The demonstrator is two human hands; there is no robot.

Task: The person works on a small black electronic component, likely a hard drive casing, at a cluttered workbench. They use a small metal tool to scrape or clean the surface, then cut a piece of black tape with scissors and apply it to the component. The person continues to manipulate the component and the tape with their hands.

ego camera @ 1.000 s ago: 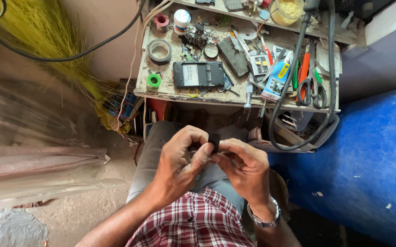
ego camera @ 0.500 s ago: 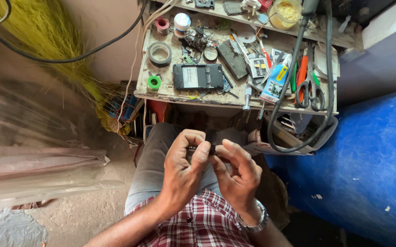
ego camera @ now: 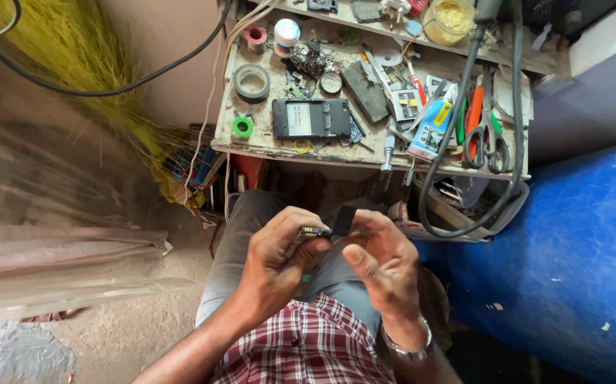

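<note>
Since half a second ago, both hands sit slightly apart over the lap, and a small black piece (ego camera: pixel 343 220) now shows between the fingertips. Left hand (ego camera: pixel 279 249) curled shut round a small metal-edged part (ego camera: pixel 313 232); right hand (ego camera: pixel 383 256) half open, thumb and forefinger pinching the black piece. Beyond the knees, cluttered tabletop (ego camera: pixel 265 146): dark opened phone (ego camera: pixel 311 118), grey tape roll (ego camera: pixel 252 82), green ring (ego camera: pixel 242 127), scissors (ego camera: pixel 488 135). Thick black cable (ego camera: pixel 464 107) loops down over the tabletop's right edge. Blue drum (ego camera: pixel 571 263) alongside.
</note>
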